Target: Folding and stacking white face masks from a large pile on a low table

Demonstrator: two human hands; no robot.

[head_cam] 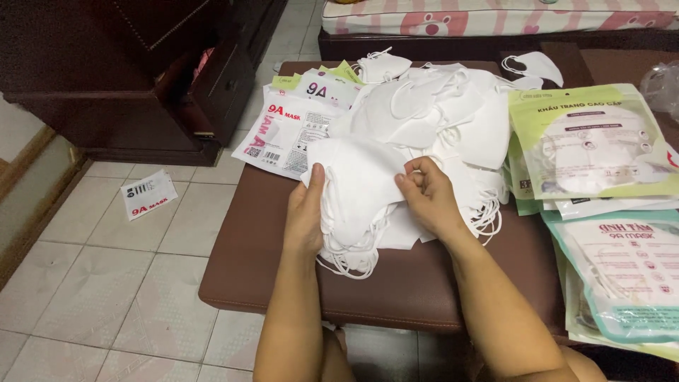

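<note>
A stack of white masks is pinched by left hand and right hand fingers, loose masks piled at one o'clock.

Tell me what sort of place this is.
Probably a room in a home: a tiled floor, a dark wooden cabinet, and a mattress behind the brown padded bench heaped with white face masks.
</note>
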